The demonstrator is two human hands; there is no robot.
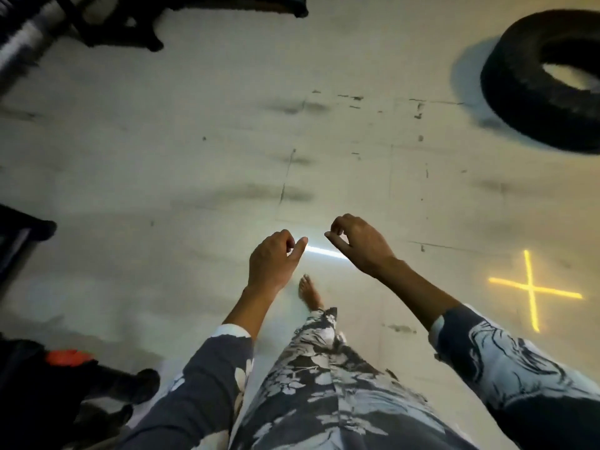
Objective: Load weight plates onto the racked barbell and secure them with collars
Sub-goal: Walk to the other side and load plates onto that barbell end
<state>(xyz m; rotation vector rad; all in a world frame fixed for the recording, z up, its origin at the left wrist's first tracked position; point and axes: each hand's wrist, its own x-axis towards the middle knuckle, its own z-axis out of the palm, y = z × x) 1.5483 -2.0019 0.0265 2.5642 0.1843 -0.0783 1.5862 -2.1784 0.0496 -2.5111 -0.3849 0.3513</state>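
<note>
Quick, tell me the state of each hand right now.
Left hand: empty, fingers loosely curled, holding nothing.
Right hand: empty, fingers loosely curled, holding nothing.

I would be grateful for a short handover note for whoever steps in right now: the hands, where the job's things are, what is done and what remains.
Left hand: empty, fingers loosely curled, held out in front.
Right hand: empty, likewise curled, apart from the left.
The person is barefoot on the pale floor, apparently mid-step.
No plate or collar can be made out; a blurred metal bar at the top left may be the barbell, though I cannot tell.
A black tyre lies on the floor at the top right; a yellow cross is marked to the right.
Done: nothing shown.
Left: fetch plates, load them, fit collars.
</note>
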